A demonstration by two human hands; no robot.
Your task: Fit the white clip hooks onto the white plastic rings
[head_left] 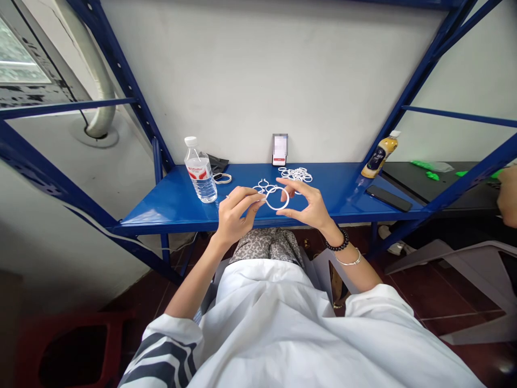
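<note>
My left hand (238, 213) pinches a thin white ring (288, 200) at its left edge, between thumb and fingers, above the front of the blue table. On the ring's other side is my right hand (311, 207), its thumb and forefinger spread apart around the ring's right part. Whether those fingertips touch the ring, I cannot tell. Small white looped pieces (263, 183) show just behind the ring, close to my left fingertips. Farther back, a pile of white rings (298, 173) lies on the table, partly behind my right hand.
A water bottle (201, 175) stands left, beside a pale band (223, 178). One phone (280, 151) leans on the wall; a dark phone (388, 198) lies right, near a yellow drink bottle (379, 155). Blue posts frame the table (161, 207). Another person's hand (508, 195) shows far right.
</note>
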